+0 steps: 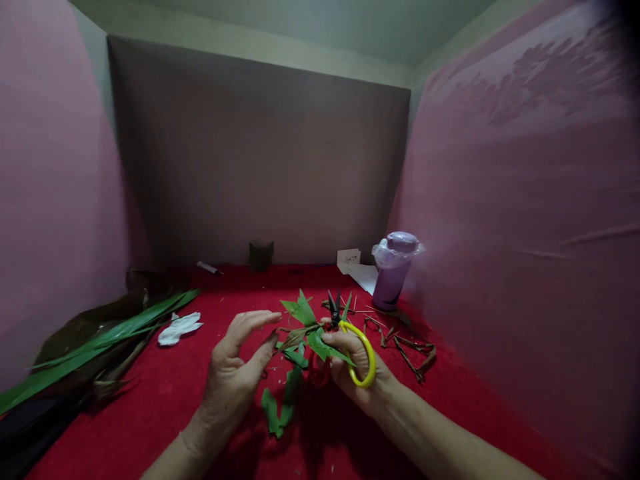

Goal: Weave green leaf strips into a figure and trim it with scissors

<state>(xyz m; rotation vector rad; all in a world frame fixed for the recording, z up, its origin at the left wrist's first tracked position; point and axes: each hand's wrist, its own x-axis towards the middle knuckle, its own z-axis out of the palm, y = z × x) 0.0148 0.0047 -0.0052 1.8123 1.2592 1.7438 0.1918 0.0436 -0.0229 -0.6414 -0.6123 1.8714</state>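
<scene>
My right hand (357, 373) is closed around scissors (350, 340) with a yellow loop handle and short dark blades pointing up and away. The same fingers press on a green leaf piece (305, 327) that spreads out between both hands. My left hand (235, 370) sits just left of the leaf, fingers curved and apart, its thumb tip close to or touching the brownish leaf stem; I cannot tell whether it grips it. Cut green strips (280, 407) lie on the red cloth (175, 413) below my hands.
Long green and brown leaves (95, 350) are piled at the left edge. A white crumpled scrap (179, 328) lies beside them. A purple lidded cup (393, 270) and white papers (357, 267) stand at the back right, with dry brown trimmings (413, 350) nearby. Pink walls close both sides.
</scene>
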